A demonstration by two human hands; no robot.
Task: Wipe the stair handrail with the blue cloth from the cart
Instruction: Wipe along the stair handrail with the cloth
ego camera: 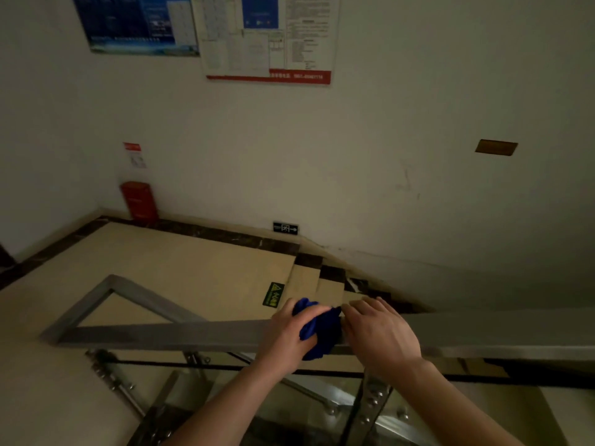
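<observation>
The soft, light blue cloth point(317, 329) is bunched on the handrail point(193, 333), gripped by the left hand point(289, 333); the right hand point(380, 333) is laid open beside it.

- The handrail point(199, 333) runs left to right across the near scene.
- The cloth point(317, 329) lies on the handrail, between the left hand point(289, 333) and the right hand point(380, 333).
- Beyond the handrail lies the landing point(180, 265), with stairs point(325, 284) at its right.
- A box point(139, 201) stands at the landing's far left, against the wall point(354, 156).
</observation>
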